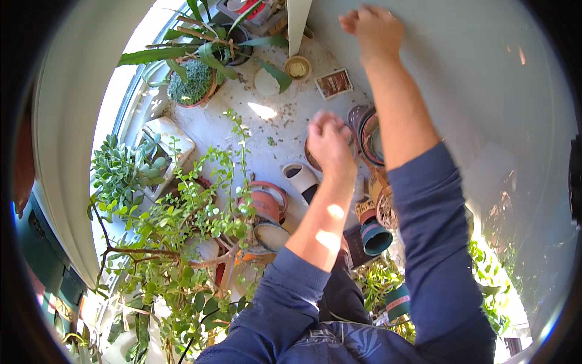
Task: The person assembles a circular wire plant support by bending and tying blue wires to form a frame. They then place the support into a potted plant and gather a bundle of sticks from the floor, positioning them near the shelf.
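Observation:
Blurred and loosely curled, my left hand (332, 143) is above the dirt-speckled floor, partly covering a round pot or saucer (311, 152). Just right of it stand stacked plant pots (373, 136), partly behind my right forearm. My right hand (377, 34) is raised farther forward, in front of a smooth pale panel (477, 91), its fingers bent. Whether either hand touches or holds something small cannot be seen. A printed packet (334, 83) lies on the floor (291, 120) between the hands, beside a small round dish (298, 67).
A leafy branching plant (182, 232) spreads at left, near a succulent (118, 168) in a white pot. A round cactus (191, 84) and a long-leaved plant (223, 45) stand by the window. Below are a slipper (300, 177), terracotta pots (263, 200) and a teal pot (376, 239).

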Tool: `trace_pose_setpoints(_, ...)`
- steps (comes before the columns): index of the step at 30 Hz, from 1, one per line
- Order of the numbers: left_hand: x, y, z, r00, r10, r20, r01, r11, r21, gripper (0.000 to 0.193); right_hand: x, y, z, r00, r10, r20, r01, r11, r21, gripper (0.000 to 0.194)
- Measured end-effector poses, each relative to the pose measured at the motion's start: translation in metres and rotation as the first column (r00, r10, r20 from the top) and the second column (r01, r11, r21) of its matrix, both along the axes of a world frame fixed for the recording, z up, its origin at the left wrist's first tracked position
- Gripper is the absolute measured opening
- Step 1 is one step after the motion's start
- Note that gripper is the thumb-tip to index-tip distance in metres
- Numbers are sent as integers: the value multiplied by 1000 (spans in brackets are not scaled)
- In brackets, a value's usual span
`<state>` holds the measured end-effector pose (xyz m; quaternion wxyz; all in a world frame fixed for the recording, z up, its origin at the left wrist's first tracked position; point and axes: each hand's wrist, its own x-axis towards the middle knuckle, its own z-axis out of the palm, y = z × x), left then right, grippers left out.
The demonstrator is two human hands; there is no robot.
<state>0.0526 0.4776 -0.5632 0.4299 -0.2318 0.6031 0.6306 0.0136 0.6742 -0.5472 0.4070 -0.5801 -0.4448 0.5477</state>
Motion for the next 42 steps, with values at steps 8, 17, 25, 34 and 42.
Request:
trace_pose_setpoints(8, 65, -219, 25, 293, -924, -247, 899, 354, -259, 31, 63, -232, -131, 899, -378, 223, 413, 554, -723, 11)
trace_pose_setpoints(17, 74, -307, 65, -161, -944, -287, 908, -27, -419, 44, 46, -230, -276, 969, -221, 106, 230, 673, -703, 23)
trace_pose_setpoints(25, 65, -266, 61, -55, -967, -247, 929, 40, -367, 50, -3, -136, -366, 687, 206, 697, -125, 978, -166, 49)
trace_pose_setpoints(34, 53, -292, 29, -224, -914, -339, 912, -74, -403, 37, -4, -95, -373, 849, 69, 524, 131, 933, -336, 28)
trace_pose_setpoints(42, 45, -256, 45, -162, -941, -298, 922, -36, -386, 28, -13, -36, -324, 840, -312, 443, 175, 930, 323, 21)
